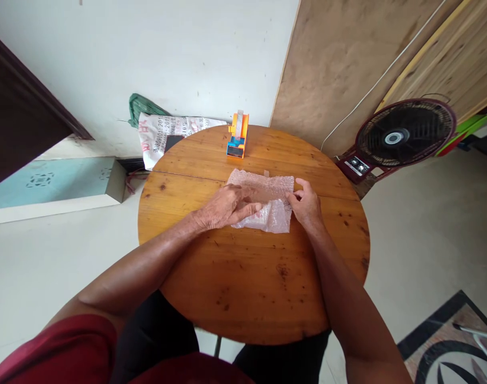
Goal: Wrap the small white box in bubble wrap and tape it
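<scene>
A sheet of bubble wrap point(281, 216) lies on the round wooden table point(251, 282), its near part folded over something pale with faint red marks that I cannot make out through the plastic. My left hand point(227, 207) rests on the left side of the wrap, its thumb stretched across the fold and its other fingers partly hidden. At the right edge, my right hand point(306, 205) pinches the bubble wrap between thumb and fingertips, with the index finger raised a little. A small strip of tape point(266, 173) shows at the wrap's far edge.
An orange and blue tape dispenser point(237, 141) stands near the table's far edge. Behind the table are a printed white sack point(147, 140) and a green bag point(145, 109) by the wall. A dark red fan point(403, 133) stands at the right.
</scene>
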A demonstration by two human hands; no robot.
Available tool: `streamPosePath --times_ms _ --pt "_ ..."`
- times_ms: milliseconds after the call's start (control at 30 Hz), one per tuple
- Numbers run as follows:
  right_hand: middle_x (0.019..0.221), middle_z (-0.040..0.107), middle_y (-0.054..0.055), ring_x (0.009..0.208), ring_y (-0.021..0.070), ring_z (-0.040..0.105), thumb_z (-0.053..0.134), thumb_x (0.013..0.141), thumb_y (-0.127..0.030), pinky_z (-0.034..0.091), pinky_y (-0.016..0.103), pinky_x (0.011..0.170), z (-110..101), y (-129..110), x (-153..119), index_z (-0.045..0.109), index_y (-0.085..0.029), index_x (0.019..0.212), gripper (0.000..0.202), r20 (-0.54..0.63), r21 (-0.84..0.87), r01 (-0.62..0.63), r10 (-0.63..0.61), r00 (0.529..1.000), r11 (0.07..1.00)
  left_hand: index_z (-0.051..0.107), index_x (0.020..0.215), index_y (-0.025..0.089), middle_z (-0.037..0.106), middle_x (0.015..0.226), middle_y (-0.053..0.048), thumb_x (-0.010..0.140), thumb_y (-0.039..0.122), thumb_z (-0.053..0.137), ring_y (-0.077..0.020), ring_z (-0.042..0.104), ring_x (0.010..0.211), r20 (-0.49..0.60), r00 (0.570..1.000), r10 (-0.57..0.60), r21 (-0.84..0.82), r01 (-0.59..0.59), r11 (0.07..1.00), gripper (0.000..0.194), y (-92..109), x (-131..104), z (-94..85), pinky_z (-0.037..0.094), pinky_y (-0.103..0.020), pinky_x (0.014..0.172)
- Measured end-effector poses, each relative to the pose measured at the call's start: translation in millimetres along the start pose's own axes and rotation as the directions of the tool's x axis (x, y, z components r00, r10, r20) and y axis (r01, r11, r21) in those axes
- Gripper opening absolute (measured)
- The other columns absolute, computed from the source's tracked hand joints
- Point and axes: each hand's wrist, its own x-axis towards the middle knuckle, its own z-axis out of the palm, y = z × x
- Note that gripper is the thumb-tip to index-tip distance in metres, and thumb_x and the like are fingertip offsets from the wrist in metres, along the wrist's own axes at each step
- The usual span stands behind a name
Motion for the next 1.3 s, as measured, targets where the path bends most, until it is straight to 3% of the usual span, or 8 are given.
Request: streamPosePath --times_ms 133,200,267,400,500,600,733,1300 --pt "0.079 0.074 0.006 0.076 0.0248 0.066 0.059 0.079 -0.039 0.047 0.036 0.074 -1.8 -2.3 -0.6 0.056 -0.014 0.132 0.059 0.014 -0.006 -0.001 0.001 1.0 1.0 0.06 0.065 0.015 0.057 0.058 -0.001 0.099 0.052 0.042 -0.0115 0.049 0.054 -0.012 0.993 -0.117 -0.048 0.117 0.992 0.054 6.1 -2.5 -13.0 0.038 -0.025 0.058" --pt "0.081 0.075 0.007 0.077 0.0242 0.066 0.059 0.079 -0.038 0.047 0.035 0.075 -2.2 -2.8 -0.4 0.055 -0.013 0.133 0.06 0.019 -0.007 -0.01 0.01 1.0 1.0 0.065 0.071 0.013 0.063 0.062 -0.003 0.098 0.055 0.044 -0.0124 0.056 0.058 0.064 0.987 -0.147 -0.218 0.158 0.963 0.054 10.9 -5.0 -23.4 0.041 -0.024 0.059" --pt "0.083 0.075 0.007 0.078 0.0239 0.067 0.059 0.078 -0.037 0.048 0.035 0.076 -2.5 -3.0 -0.1 0.054 -0.013 0.134 0.061 0.025 -0.014 -0.018 0.019 1.0 1.0 0.072 0.087 0.014 0.073 0.078 -0.007 0.097 0.052 0.05 -0.0159 0.067 0.076 0.253 0.965 -0.07 -0.391 0.169 0.905 0.045 16.7 -7.5 -34.0 0.049 -0.025 0.07" --pt "0.085 0.076 0.007 0.082 0.0247 0.068 0.06 0.079 -0.037 0.047 0.035 0.076 -4.3 -3.4 -0.4 0.052 -0.014 0.136 0.063 0.037 -0.093 -0.029 0.032 0.999 0.995 0.074 0.108 0.018 0.073 0.115 -0.011 0.093 0.04 0.061 -0.0223 0.069 0.103 0.601 0.777 0.189 -0.513 0.193 0.837 0.029 27.6 -11.6 -43.1 0.054 -0.028 0.085" --pt "0.085 0.075 0.006 0.083 0.0251 0.068 0.06 0.08 -0.036 0.046 0.034 0.075 -6.6 -5.0 -1.5 0.051 -0.014 0.138 0.063 0.049 -0.165 -0.031 0.039 0.998 0.986 0.073 0.114 0.021 0.073 0.115 -0.01 0.095 0.032 0.058 -0.0213 0.07 0.1 0.715 0.63 0.304 -0.498 0.153 0.853 0.027 31.8 -13.3 -33.1 0.054 -0.026 0.082" --pt "0.085 0.075 0.006 0.085 0.0253 0.067 0.06 0.081 -0.033 0.046 0.034 0.074 -8.4 -7.4 -2.6 0.05 -0.013 0.14 0.062 0.066 -0.227 -0.041 0.058 0.996 0.973 0.071 0.118 0.022 0.075 0.109 -0.009 0.092 0.028 0.059 -0.0191 0.07 0.088 0.763 0.557 0.327 -0.463 0.118 0.879 0.03 33.5 -14.1 -17.2 0.054 -0.023 0.071" --pt "0.089 0.076 0.006 0.087 0.0259 0.068 0.06 0.083 -0.029 0.046 0.035 0.074 -9.2 -10.1 -4.3 0.049 -0.016 0.141 0.061 0.08 -0.301 -0.051 0.078 0.994 0.952 0.071 0.12 0.025 0.075 0.106 -0.006 0.087 0.026 0.062 -0.0179 0.069 0.082 0.777 0.541 0.323 -0.425 0.072 0.902 0.034 34.4 -14.4 -5.6 0.052 -0.022 0.065" --pt "0.089 0.075 0.003 0.084 0.0235 0.066 0.06 0.084 -0.026 0.041 0.032 0.068 -10.6 -10.3 -5.5 0.06 -0.024 0.129 0.045 0.096 -0.372 -0.008 0.046 0.994 0.928 0.066 0.126 0.022 0.074 0.105 -0.006 0.085 0.034 0.066 -0.0145 0.065 0.073 0.789 0.543 0.289 -0.383 0.067 0.921 0.042 35.7 -14.2 0.7 0.049 -0.021 0.062"
